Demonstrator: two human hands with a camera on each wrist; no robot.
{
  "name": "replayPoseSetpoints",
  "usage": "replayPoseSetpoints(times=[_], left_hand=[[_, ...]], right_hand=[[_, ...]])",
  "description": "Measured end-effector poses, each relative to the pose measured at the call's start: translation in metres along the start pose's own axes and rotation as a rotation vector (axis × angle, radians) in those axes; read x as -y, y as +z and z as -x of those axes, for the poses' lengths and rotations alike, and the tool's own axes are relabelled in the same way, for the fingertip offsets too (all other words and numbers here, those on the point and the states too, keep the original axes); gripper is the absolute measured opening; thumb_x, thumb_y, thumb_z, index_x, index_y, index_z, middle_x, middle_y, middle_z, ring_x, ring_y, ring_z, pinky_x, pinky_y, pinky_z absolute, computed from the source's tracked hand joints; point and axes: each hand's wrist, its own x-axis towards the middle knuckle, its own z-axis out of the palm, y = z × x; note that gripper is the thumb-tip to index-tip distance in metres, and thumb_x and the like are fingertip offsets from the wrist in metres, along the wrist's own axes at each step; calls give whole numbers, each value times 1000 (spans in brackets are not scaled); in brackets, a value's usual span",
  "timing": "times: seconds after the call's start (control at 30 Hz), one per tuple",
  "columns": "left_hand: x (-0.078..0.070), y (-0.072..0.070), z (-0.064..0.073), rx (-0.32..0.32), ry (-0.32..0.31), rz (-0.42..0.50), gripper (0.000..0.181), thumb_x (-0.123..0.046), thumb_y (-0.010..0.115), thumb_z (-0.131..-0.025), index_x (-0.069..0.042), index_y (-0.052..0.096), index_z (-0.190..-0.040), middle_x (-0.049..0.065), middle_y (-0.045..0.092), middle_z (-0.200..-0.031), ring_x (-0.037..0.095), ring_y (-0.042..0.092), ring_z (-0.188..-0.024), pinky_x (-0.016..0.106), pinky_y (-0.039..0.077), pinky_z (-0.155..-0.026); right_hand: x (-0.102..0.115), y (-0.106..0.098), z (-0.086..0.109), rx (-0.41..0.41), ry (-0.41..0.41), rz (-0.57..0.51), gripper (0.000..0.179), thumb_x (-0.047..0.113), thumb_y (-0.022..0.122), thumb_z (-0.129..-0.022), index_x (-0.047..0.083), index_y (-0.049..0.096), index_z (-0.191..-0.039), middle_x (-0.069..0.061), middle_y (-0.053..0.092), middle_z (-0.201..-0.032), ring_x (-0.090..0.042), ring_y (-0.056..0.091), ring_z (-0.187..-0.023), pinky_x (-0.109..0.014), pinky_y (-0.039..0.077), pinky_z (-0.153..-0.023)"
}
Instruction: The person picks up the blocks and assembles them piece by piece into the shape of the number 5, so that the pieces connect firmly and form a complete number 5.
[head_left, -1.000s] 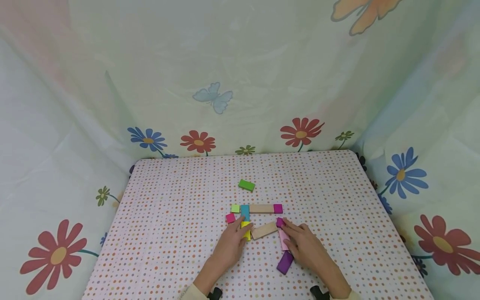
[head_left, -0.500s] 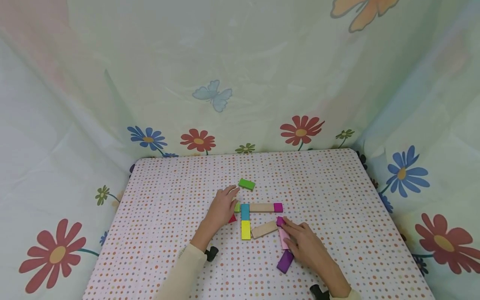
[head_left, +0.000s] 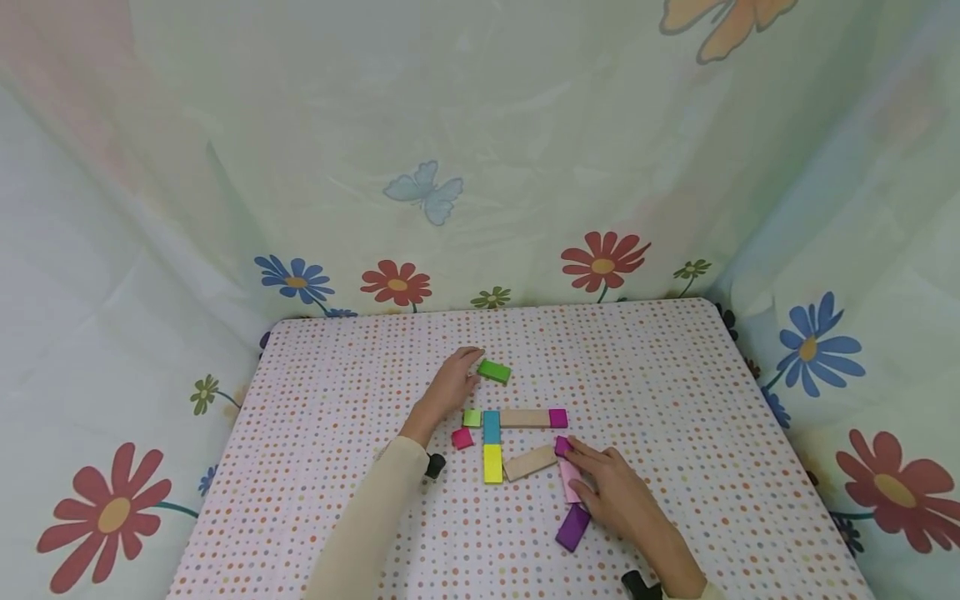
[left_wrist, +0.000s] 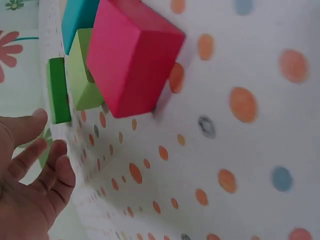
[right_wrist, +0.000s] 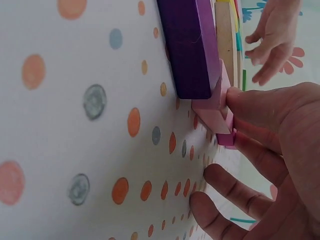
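My left hand [head_left: 450,385] is beside a green block [head_left: 495,372], thumb and fingers spread at its left end. In the left wrist view this hand [left_wrist: 35,175] has nothing between its fingers, and the green block [left_wrist: 59,91] lies just past the thumb. My right hand [head_left: 617,487] rests at a column of blocks: its index fingertip is on a small magenta block [head_left: 562,447], its thumb at the pink block [head_left: 569,482]. The right wrist view shows the thumb against the pink block [right_wrist: 212,112] and the other fingers extended. A purple block [head_left: 573,527] lies just below.
A blue block [head_left: 491,427] and a yellow block [head_left: 492,463] form a column. A plain wooden block [head_left: 525,418] and another magenta block [head_left: 558,418] extend rightward. A slanted wooden block [head_left: 531,462] lies below. Lime [head_left: 472,418] and red [head_left: 462,437] blocks sit left.
My left hand has left the yellow block and moved away from the body, past the lime block, to the green block's left end. The right hand has stayed in place.
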Motion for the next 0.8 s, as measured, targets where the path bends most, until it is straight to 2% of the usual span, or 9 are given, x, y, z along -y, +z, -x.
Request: replayPoseSetpoints(times=[0.1, 0.2, 0.33, 0.47, 0.67, 0.8], left_hand=[[1, 5, -9, 46, 41, -11, 55, -5, 60, -106, -5, 45, -160, 15, 42, -168, 35, 42, -155, 50, 37, -127], [2, 9, -15, 69, 65, -35, 52, -6, 61, -106, -5, 50, -156, 14, 47, -165, 36, 46, -152, 50, 39, -126], [1, 13, -19, 57, 49, -70, 46, -8, 63, -105, -5, 57, -151, 12, 56, -157, 34, 52, -146, 46, 43, -123], [2, 15, -20, 27, 4, -82, 41, -12, 63, -106, -7, 61, -147, 11, 60, -150, 29, 57, -140, 43, 47, -120], [3, 13, -10, -20, -75, -23, 39, -16, 64, -106, -7, 63, -144, 14, 61, -146, 29, 59, -135, 45, 49, -117], [-6, 10, 9, -36, -57, 13, 39, -17, 63, -107, -7, 63, -145, 15, 60, -147, 32, 57, -138, 47, 49, -116]], right_hand=[[0, -2, 2, -2, 3, -1, 48, 20, 76, -97, 15, 67, -144, -5, 56, -160, -26, 61, -109, -35, 52, -76], [1, -3, 3, -22, -12, 3, 49, 20, 77, -96, 14, 67, -144, -6, 58, -159, -25, 61, -108, -37, 54, -79], [1, -2, 2, -49, -30, 8, 49, 19, 79, -95, 12, 68, -142, -7, 59, -157, -24, 62, -108, -39, 55, -80], [1, -2, 1, -43, -18, 0, 49, 19, 80, -94, 12, 69, -141, -6, 59, -158, -23, 62, -107, -41, 56, -82], [0, -1, 0, -10, -10, 7, 49, 22, 78, -96, 14, 67, -143, -5, 57, -160, -19, 59, -105, -34, 53, -78], [-1, -1, 1, -9, -12, 14, 49, 23, 78, -96, 15, 67, -144, -4, 57, -160, -20, 60, -106, -35, 54, -78]])
